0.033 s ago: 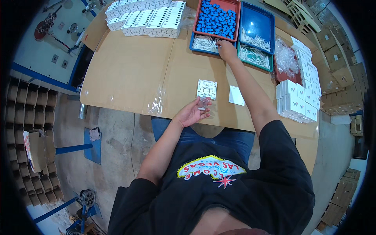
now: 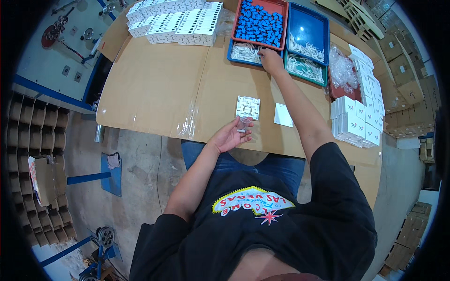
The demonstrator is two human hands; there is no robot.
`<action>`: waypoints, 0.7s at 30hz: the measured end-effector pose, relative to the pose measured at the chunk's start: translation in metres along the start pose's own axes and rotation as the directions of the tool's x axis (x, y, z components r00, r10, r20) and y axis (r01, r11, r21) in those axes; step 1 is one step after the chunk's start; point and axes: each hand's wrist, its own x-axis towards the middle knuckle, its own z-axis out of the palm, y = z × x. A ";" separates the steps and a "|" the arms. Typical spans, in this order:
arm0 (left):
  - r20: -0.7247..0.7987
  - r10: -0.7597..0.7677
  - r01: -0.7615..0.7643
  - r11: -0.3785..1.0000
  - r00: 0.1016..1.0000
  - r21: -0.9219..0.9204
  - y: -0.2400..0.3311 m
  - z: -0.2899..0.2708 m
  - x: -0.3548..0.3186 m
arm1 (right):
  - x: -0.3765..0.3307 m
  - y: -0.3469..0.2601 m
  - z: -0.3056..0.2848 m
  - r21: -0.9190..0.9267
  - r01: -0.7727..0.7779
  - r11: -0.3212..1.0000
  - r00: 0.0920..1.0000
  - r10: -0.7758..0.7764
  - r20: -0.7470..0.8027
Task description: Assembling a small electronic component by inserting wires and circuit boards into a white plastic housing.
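Observation:
My left hand, palm up by the table's near edge, has its fingers curled round a small clear plastic cup. Something small and white lies in the cup. Just beyond the cup is a square white plastic frame with cut-outs. To its right rests a flat white plate, near my right forearm. My right hand reaches far forward to the right end of a blue tray of small white plastic pieces. Its fingertips are drawn together at the pieces; what they pinch is too small to make out.
A red tray of blue parts overlaps the blue tray's back. Another blue tray and a green tray hold white pieces. White boxes and plastic bags stand right; stacked white units stand back left. Cardboard covers the table.

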 end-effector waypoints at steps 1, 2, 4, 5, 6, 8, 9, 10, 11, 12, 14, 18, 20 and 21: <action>0.001 0.001 -0.001 1.000 1.000 0.005 0.001 0.000 0.000 | 0.004 0.001 0.004 -0.008 0.043 0.999 0.998 -0.043 0.034; 0.002 0.000 0.000 1.000 1.000 0.009 0.002 -0.001 0.000 | 0.007 0.003 0.008 -0.015 0.085 0.996 0.994 -0.084 0.067; -0.006 -0.004 0.004 1.000 1.000 0.014 0.002 -0.001 0.000 | 0.010 0.004 0.012 -0.024 0.090 0.996 0.993 -0.088 0.075; -0.014 -0.008 0.009 1.000 1.000 0.014 0.002 -0.001 -0.001 | 0.012 0.004 0.012 -0.014 0.075 0.997 0.993 -0.073 0.097; -0.016 -0.008 0.009 1.000 1.000 0.015 0.004 -0.001 -0.001 | 0.014 0.004 0.013 -0.005 0.059 0.998 0.991 -0.058 0.118; -0.006 0.001 -0.001 1.000 1.000 -0.002 0.005 0.000 -0.002 | 0.014 0.005 0.012 -0.002 0.068 0.998 0.990 -0.068 0.120; -0.008 0.002 -0.002 1.000 1.000 -0.003 0.005 0.001 -0.003 | 0.014 0.005 0.011 -0.001 0.078 0.997 0.990 -0.077 0.118; -0.001 0.002 -0.002 1.000 1.000 0.001 0.005 0.001 -0.003 | 0.015 0.005 0.010 0.000 0.078 0.997 0.990 -0.078 0.117; 0.006 0.002 -0.002 1.000 1.000 0.005 0.005 0.002 -0.003 | 0.015 0.006 0.008 0.009 0.098 0.995 0.985 -0.098 0.143; 0.005 0.003 -0.003 1.000 1.000 0.006 0.005 0.002 -0.003 | 0.016 0.007 0.006 0.019 0.117 0.993 0.979 -0.119 0.168; 0.018 -0.018 0.018 1.000 1.000 0.001 0.003 0.000 -0.001 | 0.019 0.015 0.002 0.002 0.067 0.998 0.979 -0.066 0.191; 0.009 -0.015 0.015 0.999 1.000 -0.034 -0.003 -0.006 0.003 | 0.011 0.011 -0.010 0.129 0.041 0.991 0.998 -0.035 -0.049; 0.003 0.024 -0.024 1.000 1.000 -0.006 -0.001 -0.002 -0.002 | -0.006 -0.013 -0.028 0.369 0.139 0.919 0.986 -0.096 -0.133; -0.017 0.026 -0.026 1.000 1.000 -0.005 -0.002 0.000 0.000 | -0.020 -0.014 -0.032 0.353 0.180 0.918 0.971 -0.109 -0.213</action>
